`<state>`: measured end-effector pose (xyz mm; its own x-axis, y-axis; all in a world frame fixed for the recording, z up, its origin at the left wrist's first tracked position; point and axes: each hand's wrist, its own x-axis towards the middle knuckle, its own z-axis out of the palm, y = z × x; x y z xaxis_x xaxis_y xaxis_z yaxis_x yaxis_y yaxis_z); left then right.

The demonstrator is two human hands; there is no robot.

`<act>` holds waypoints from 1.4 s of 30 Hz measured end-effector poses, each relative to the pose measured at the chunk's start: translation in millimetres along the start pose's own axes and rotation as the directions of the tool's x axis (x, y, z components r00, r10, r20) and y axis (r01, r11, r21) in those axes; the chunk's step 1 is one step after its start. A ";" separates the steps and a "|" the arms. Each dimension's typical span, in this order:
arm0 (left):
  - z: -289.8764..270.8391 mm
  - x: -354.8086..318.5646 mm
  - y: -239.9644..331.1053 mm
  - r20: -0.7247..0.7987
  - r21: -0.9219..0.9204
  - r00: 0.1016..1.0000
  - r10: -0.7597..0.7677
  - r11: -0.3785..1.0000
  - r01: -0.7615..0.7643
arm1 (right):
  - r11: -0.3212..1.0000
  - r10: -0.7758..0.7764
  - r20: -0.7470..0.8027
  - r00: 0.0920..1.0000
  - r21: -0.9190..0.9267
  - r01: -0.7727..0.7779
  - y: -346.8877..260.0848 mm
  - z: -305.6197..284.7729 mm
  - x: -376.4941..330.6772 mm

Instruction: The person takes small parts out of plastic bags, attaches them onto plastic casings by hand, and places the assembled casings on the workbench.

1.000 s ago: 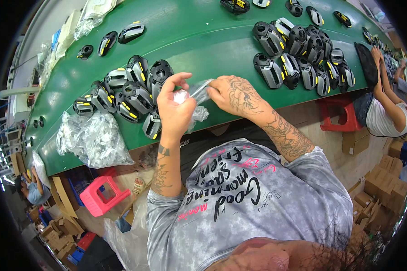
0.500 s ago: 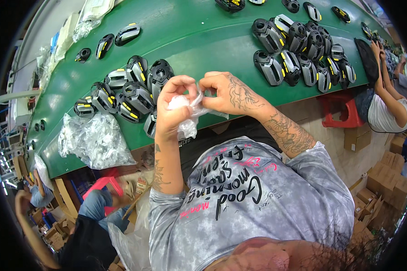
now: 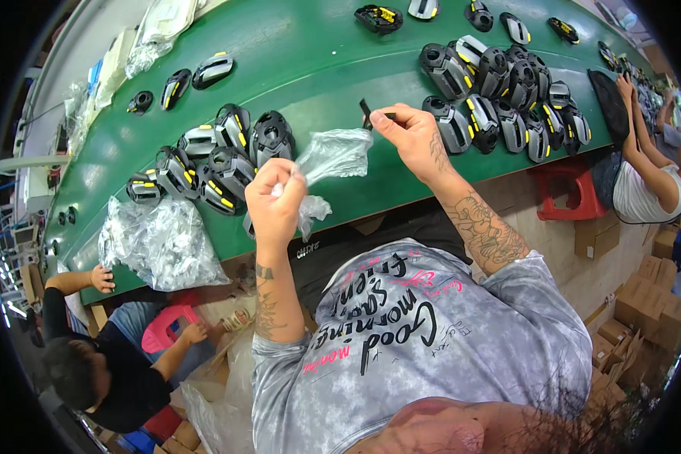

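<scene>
Small thin black piece (image 3: 366, 115) in the right hand (image 3: 412, 140), crumpled clear plastic bag (image 3: 339, 153) in the left hand (image 3: 278, 198)

Nearest is the wearer's grey mottled short-sleeved shirt (image 3: 477, 333). Beyond it, both hands are raised over the near edge of the long green table (image 3: 318, 83). The left hand is curled into a fist around one gathered end of the bag, and the rest spreads toward the right hand; that grip probably keeps the slippery film from sliding away. The right hand is nearly closed, thumb and fingertips pinching the black piece at the bag's far end, a light hold that seems suited to something so slim.

Left of the fist, a bulging clear sack of crumpled plastic (image 3: 166, 244) lies at the table edge, seemingly put there for easy reach. Just behind stands a cluster of grey-and-black oval shells with yellow inserts (image 3: 231, 166); a larger matching group of shells (image 3: 518, 87) sits to the right, and a few lie singly farther back.

The fingers cover part of the black piece, so its full shape is hidden, and whether it touches the bag is unclear. The plastic wisp (image 3: 312, 214) below the fist may belong to the same bag. The left wrist blocks one shell.
</scene>
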<state>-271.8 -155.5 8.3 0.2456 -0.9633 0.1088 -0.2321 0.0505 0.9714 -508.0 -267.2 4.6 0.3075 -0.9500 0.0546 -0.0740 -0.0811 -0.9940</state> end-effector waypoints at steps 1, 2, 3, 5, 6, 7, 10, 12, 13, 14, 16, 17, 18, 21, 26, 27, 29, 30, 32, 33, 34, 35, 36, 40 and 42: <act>2.6 1.6 -3.8 -0.028 -0.180 0.999 -0.022 0.984 0.017 | 0.972 0.177 0.035 0.984 0.150 -0.181 -2.3 -4.1 -0.3; 12.9 1.9 3.7 0.019 -0.400 0.998 -0.058 0.915 0.060 | 0.934 0.184 0.118 0.976 0.288 -0.211 4.8 -2.7 -1.4; 14.7 2.0 -22.6 0.051 -0.377 0.999 0.012 0.926 0.009 | 0.875 0.173 0.200 0.964 0.418 -0.244 11.7 1.0 -2.9; 33.4 0.6 -14.0 0.171 -0.575 0.977 -0.124 0.793 0.201 | 0.828 0.221 0.376 0.900 0.415 -0.377 2.5 7.8 -2.3; 52.3 4.3 15.5 0.099 -0.574 0.972 -0.214 0.786 0.231 | 0.806 0.195 0.391 0.899 0.458 -0.374 3.9 0.8 2.4; 48.9 6.8 5.9 0.106 -0.566 0.975 -0.196 0.794 0.221 | 0.781 0.160 0.418 0.894 0.501 -0.373 4.4 -3.5 9.4; 33.5 18.3 -36.9 -0.066 -0.594 0.990 -0.126 0.802 0.062 | 0.576 0.039 0.202 0.979 0.796 -0.187 17.2 -27.1 37.9; 16.9 24.5 -32.9 0.016 -0.513 0.998 -0.067 0.856 0.066 | 0.741 0.046 0.176 0.983 0.654 -0.152 8.7 -42.9 43.5; 14.6 29.8 -18.1 0.074 -0.439 0.994 -0.080 0.892 0.105 | 0.838 0.073 0.160 0.984 0.526 -0.148 3.6 -45.5 41.5; 18.2 38.9 -5.2 0.115 -0.214 0.992 -0.046 0.974 0.070 | 0.869 0.067 0.163 0.984 0.476 -0.138 9.6 -42.5 39.8; 36.6 66.3 36.3 0.246 0.237 0.969 -0.010 0.970 -0.050 | 0.887 0.115 0.182 0.977 0.424 -0.183 35.2 -34.8 34.9; 48.1 79.0 46.7 0.241 0.242 0.970 0.002 0.968 -0.062 | 0.908 0.168 0.180 0.969 0.353 -0.223 49.9 -28.2 30.7; 60.3 93.1 54.9 0.266 0.395 0.956 0.126 0.890 -0.227 | 0.960 0.135 0.141 0.981 0.228 -0.165 60.5 -23.1 24.3; 90.5 143.3 54.0 0.291 0.612 0.901 0.322 0.661 -0.434 | 0.983 -0.123 0.032 0.992 -0.131 0.126 59.3 -8.6 5.2; 162.6 217.9 49.4 0.327 0.751 0.886 0.328 0.479 -0.454 | 0.982 -0.120 0.095 0.988 -0.135 0.132 56.1 -13.0 -0.2; 172.3 231.4 38.7 0.314 0.772 0.912 0.263 0.488 -0.407 | 0.979 -0.132 0.133 0.982 -0.139 0.150 56.5 -14.8 -0.1; 178.0 257.6 6.9 0.298 0.795 0.935 0.193 0.493 -0.355 | 0.976 -0.144 0.172 0.975 -0.137 0.168 53.7 -16.4 4.3; 170.4 267.2 -15.6 0.302 0.800 0.932 0.199 0.479 -0.361 | 0.983 -0.102 0.209 0.973 -0.129 0.131 48.5 -14.7 5.0; 164.8 279.0 -33.3 0.272 0.774 0.942 0.197 0.537 -0.336 | 0.992 -0.089 0.199 0.976 -0.072 0.105 46.5 -13.9 2.7; 155.7 277.7 -37.7 0.221 0.713 0.936 0.275 0.610 -0.347 | 0.993 -0.073 0.211 0.975 -0.070 0.090 46.2 -13.3 1.6; 153.6 267.9 -25.7 0.182 0.660 0.941 0.287 0.673 -0.333 | 0.993 -0.089 0.180 0.980 -0.063 0.102 47.9 -17.7 2.8; 146.6 253.3 -6.3 0.138 0.604 0.945 0.297 0.731 -0.318 | 0.992 -0.108 0.150 0.983 -0.056 0.117 50.7 -21.1 4.6; 128.2 239.6 4.7 0.131 0.608 0.952 0.276 0.737 -0.297 | 0.976 -0.201 0.098 0.975 -0.063 0.208 55.7 -19.5 7.5; 57.5 177.4 16.9 0.370 -0.242 0.865 -0.338 0.864 0.441 | 0.978 -0.204 -0.058 0.977 -0.051 0.201 63.7 -20.4 13.6; 38.1 150.6 0.7 0.420 -0.094 0.807 -0.414 0.865 0.493 | 0.984 -0.176 -0.104 0.979 -0.032 0.174 68.9 -16.9 16.1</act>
<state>-270.9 -310.5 17.3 -0.1013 -0.9094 -0.4035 0.0084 -0.4063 0.9137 -524.1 -293.2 -61.4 0.2156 -0.9470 0.2383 -0.0499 -0.2544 -0.9658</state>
